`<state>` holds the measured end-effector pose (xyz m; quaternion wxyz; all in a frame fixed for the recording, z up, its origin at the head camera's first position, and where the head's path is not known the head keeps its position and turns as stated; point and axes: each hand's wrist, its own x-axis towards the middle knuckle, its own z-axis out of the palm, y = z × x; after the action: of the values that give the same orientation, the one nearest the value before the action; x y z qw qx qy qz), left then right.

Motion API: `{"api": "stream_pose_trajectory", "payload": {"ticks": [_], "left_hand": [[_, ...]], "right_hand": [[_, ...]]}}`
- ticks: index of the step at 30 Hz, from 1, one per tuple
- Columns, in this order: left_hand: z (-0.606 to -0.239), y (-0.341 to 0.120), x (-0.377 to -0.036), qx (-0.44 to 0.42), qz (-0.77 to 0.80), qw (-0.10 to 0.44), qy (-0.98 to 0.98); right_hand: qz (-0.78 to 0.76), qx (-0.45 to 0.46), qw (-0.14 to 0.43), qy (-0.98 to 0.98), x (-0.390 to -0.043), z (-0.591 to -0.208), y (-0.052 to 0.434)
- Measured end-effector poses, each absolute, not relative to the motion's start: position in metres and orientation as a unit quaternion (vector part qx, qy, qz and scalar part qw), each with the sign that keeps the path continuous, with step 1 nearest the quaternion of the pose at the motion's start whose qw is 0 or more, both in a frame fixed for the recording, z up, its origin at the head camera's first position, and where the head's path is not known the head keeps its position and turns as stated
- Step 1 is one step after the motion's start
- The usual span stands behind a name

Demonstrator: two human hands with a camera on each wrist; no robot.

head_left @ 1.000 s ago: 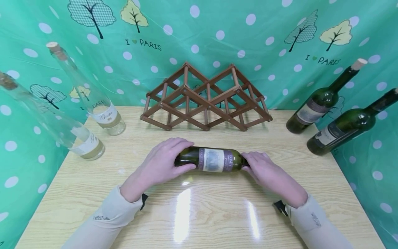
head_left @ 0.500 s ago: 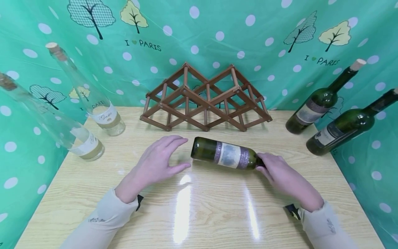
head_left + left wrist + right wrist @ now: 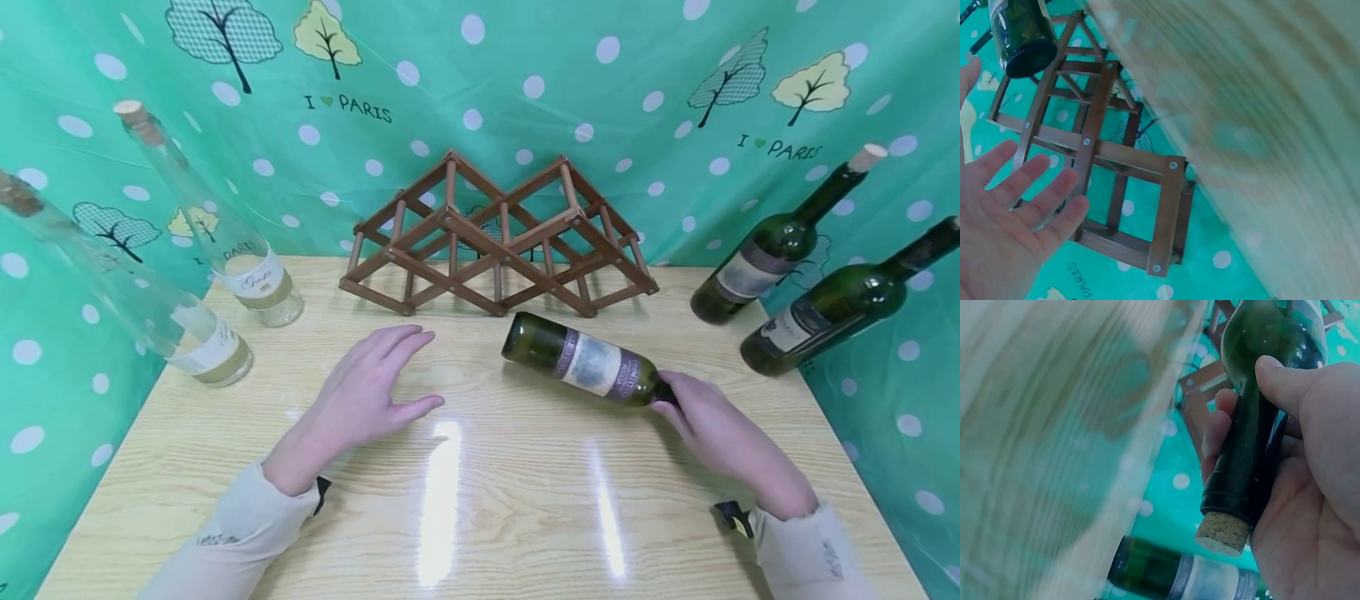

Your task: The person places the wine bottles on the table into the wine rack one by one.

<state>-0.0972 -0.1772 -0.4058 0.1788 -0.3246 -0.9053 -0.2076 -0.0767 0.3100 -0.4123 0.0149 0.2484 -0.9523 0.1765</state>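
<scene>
My right hand (image 3: 720,429) grips the neck of a green wine bottle (image 3: 592,362) with a purple and white label. In the right wrist view its fingers and thumb curl round the dark neck, and a cork (image 3: 1222,534) sticks out below the palm. The bottle lies sideways over the table, its base pointing left and slightly back toward the rack. Whether it touches the table I cannot tell. My left hand (image 3: 360,387) is apart from the bottle, fingers spread and holding nothing. Behind both hands stands a brown wooden wine rack (image 3: 498,250) with no bottle in it.
Two corked clear bottles, one nearer (image 3: 206,350) and one farther back (image 3: 258,287), stand at the left. Two green wine bottles, one inner (image 3: 750,271) and one outer (image 3: 817,317), stand at the right. A polka-dot green cloth (image 3: 525,50) surrounds the wooden table (image 3: 517,517).
My left hand has let go of the bottle's base and drawn back left. My right hand has carried the bottle to the right, its base swinging toward the rack.
</scene>
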Motion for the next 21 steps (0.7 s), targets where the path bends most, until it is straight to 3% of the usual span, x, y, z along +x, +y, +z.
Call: {"api": "stream_pose_trajectory", "payload": {"ticks": [9,21], "left_hand": [[-0.411,-0.187,-0.096,-0.311,-0.182,0.182,-0.915],[-0.411,-0.193,-0.093,-0.275,-0.147,0.146,-0.939]], "right_hand": [[0.196,0.223,0.011,-0.955,-0.075,-0.417,0.330],[0.217,0.149,-0.029,-0.964,-0.069,-0.415,0.349]]}}
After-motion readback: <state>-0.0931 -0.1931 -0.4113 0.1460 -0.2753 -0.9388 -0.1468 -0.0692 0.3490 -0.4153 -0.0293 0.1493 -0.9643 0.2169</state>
